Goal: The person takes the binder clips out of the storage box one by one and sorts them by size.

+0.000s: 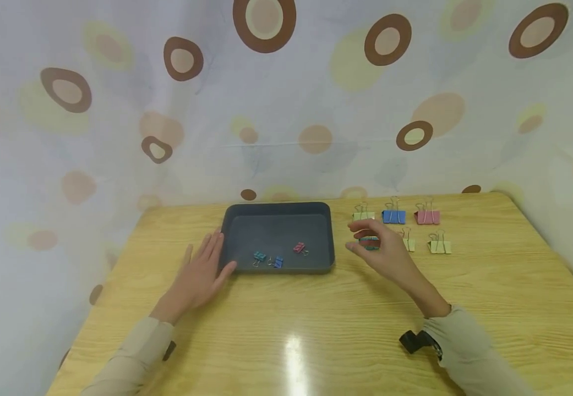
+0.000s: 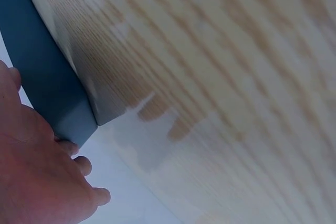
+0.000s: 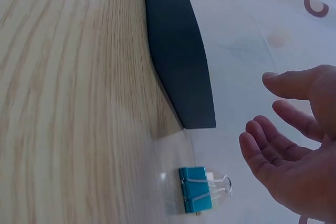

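Note:
My left hand [image 1: 198, 279] rests with straight fingers against the left wall of the dark grey tray [image 1: 278, 209]. Inside the tray lie three small binder clips: a teal one [image 1: 259, 256], a blue one [image 1: 278, 262] and a pink one [image 1: 299, 247]. My right hand [image 1: 386, 254] hovers right of the tray, thumb and fingers apart and gently curved, holding nothing. Near it a larger teal binder clip [image 3: 196, 190] stands on the table; in the head view that hand partly covers it.
Larger binder clips stand in two rows on the right: blue [image 1: 394, 217], pink [image 1: 427, 217] and pale yellow ones [image 1: 440, 247], one partly behind my right hand. The wooden table [image 1: 246, 330] ends at a patterned cloth [image 1: 286, 110] behind.

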The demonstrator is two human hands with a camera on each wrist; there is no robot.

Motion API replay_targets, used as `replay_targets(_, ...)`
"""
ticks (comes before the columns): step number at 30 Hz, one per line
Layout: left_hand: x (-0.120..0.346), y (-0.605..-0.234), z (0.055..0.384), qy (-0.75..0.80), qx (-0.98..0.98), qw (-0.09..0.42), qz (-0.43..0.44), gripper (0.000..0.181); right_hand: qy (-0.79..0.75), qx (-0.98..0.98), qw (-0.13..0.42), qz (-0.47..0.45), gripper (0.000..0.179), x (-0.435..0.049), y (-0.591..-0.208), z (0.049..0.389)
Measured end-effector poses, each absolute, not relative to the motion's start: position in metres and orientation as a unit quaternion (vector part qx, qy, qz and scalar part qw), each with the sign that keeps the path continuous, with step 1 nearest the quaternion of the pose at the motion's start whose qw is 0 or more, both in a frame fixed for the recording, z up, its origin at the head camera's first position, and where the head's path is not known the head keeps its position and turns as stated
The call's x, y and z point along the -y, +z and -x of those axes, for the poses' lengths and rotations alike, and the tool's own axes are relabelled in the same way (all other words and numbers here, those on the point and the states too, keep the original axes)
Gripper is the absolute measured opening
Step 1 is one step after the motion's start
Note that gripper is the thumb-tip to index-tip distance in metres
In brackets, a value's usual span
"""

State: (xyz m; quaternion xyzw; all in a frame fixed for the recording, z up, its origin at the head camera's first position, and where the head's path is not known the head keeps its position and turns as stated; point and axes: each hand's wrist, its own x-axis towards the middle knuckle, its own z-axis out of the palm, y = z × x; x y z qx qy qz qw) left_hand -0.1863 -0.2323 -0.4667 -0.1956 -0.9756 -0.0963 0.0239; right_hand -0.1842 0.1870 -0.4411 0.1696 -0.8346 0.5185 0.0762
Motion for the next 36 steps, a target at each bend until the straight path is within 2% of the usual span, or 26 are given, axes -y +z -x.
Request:
replay_targets(16,0.230,-0.466,0.186,-0.095,0.977,0.021,0.191,0.079,0.509,0.834,0.073,-0.198,0.041,-0.146,-0.451,0.201)
replay_targets(25,0.230,-0.462,0.185,-0.096,0.977,0.027,0.191,0.078,0.454,0.858,0.100,-0.219,0.042,-0.125,-0.452,0.208)
replay_targets(36,0.232,-0.469,0.188,-0.087,0.977,0.019,0.191,0.080,0.362,0.896,0.037,-0.253,0.050,-0.103,-0.452,0.216)
